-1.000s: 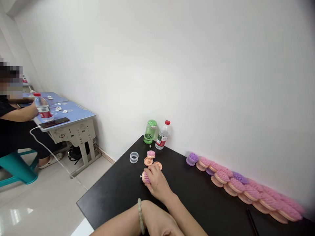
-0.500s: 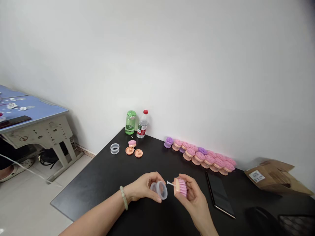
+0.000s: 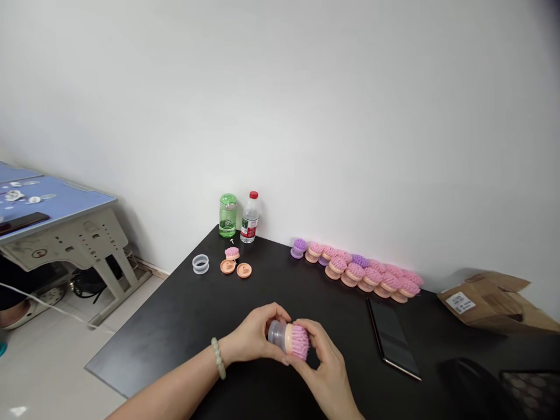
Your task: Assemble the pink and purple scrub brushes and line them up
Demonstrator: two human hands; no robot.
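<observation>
Left hand [image 3: 251, 335], a pale green bead bracelet [image 3: 217, 357] at its wrist: closed in a grasp, we record, around the clear plastic cup [image 3: 275, 332] at one end of a pink-bristled brush [image 3: 300, 342]. Right hand [image 3: 326, 367]: also grasping, its fingers [image 3: 315, 344] curled against the far end of the bristles.

Item position: held between both hands, above the near part of the black table [image 3: 153, 356], with the cup toward the left and the bristles toward the right.

Handling, in our judgement: light, with a stiff peach collar [image 3: 287, 337] and a smooth, possibly slippery cup. The bristles look soft and likely to flex, so the collar and cup body appear to be the surest holds.

Also listed: far left on the table, a translucent ring [image 3: 200, 264], a small brush head [image 3: 232, 253] and two peach discs [image 3: 235, 268]. Behind them stand a green bottle [image 3: 228, 216] and a water bottle [image 3: 249, 220]. Far right, a row of pink and purple brushes [image 3: 363, 270] lines the wall. Near right lies a phone [image 3: 391, 338], with a cardboard packet [image 3: 485, 300] beyond it.
</observation>
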